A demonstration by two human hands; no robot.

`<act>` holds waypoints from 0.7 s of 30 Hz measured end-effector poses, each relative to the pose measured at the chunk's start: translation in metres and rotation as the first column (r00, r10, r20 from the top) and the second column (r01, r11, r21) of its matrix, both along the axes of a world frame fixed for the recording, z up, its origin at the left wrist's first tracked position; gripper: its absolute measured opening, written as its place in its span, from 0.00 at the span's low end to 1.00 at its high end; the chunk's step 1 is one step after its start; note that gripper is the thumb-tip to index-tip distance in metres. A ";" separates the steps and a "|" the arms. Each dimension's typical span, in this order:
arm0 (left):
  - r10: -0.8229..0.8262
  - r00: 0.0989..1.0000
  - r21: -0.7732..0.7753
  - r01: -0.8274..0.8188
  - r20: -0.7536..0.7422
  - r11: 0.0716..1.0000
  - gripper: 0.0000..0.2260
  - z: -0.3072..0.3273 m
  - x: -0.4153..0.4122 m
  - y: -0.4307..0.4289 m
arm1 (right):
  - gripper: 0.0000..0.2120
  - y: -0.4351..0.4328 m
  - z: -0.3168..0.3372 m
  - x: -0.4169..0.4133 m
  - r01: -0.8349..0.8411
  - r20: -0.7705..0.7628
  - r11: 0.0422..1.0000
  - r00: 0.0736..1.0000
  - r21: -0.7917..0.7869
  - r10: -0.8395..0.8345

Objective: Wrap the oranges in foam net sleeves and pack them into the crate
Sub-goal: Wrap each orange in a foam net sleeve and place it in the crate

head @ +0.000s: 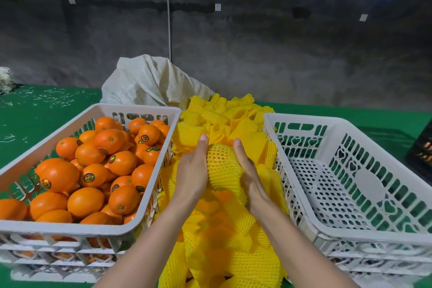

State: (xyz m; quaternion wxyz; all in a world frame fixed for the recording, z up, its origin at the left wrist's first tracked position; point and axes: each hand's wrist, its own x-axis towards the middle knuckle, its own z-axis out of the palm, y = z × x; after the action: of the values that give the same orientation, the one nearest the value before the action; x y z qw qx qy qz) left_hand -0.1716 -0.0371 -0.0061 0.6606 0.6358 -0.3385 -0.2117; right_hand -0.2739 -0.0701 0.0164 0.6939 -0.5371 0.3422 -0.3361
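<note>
Locate the sleeved orange (pixel 223 166) at frame centre, above the pile of yellow foam net sleeves (pixel 233 119). Gripped from both sides: left hand (pixel 192 170) on its left flank, right hand (pixel 249 177) on its right flank, thumbs laid along the top, remaining fingers curled under and mostly hidden. Sleeve long axis aligned top-to-bottom of frame, fruit bulging at the upper end, slack mesh flaring at the lower end. Note the empty crate (pixel 304 116) at right of frame, nearest the right hand; judged the deposit target, calling for a rightward transfer. Unwrapped oranges (pixel 93 161) crated at left on the green desk (pixel 35 110).
</note>
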 end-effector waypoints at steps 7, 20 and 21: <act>0.111 0.989 -0.199 -0.088 0.103 0.976 0.26 0.006 -0.001 0.006 | 0.16 -0.002 -0.015 0.003 0.039 0.102 0.981 0.993 0.189 -0.059; -0.356 0.920 -0.182 0.327 -0.161 0.927 0.19 -0.004 0.016 0.008 | 0.24 -0.004 -0.012 -0.004 -0.123 0.291 0.922 0.957 0.366 0.012; -0.359 0.911 -0.186 0.324 -0.203 0.928 0.17 -0.004 0.016 0.007 | 0.23 -0.004 -0.012 -0.005 -0.119 0.290 0.921 0.957 0.370 0.007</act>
State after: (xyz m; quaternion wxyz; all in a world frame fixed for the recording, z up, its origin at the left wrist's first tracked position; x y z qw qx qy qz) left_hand -0.1555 -0.0297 -0.0098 0.6939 0.4864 -0.3794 -0.3714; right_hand -0.2785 -0.0741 0.0045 0.8377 -0.3481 0.2810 -0.3132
